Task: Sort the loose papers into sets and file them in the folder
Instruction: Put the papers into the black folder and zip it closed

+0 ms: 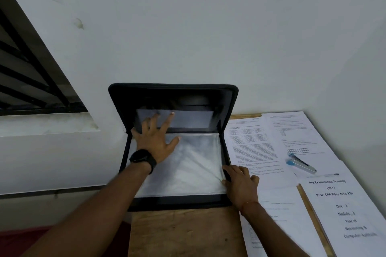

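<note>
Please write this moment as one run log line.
folder open | left hand flat on sleeve | right hand pinches sleeve corner | papers right of folder, stapler on them

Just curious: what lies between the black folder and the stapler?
In the head view, only loose printed papers lie between the folder and the stapler.

The folder [173,94] stands open at the table's [183,231] left end, its lid leaning back toward the wall [208,27]. A sleeve [188,165] lies inside it. Papers [259,146] spread to its right, with a stapler [301,164] resting on them.
</note>
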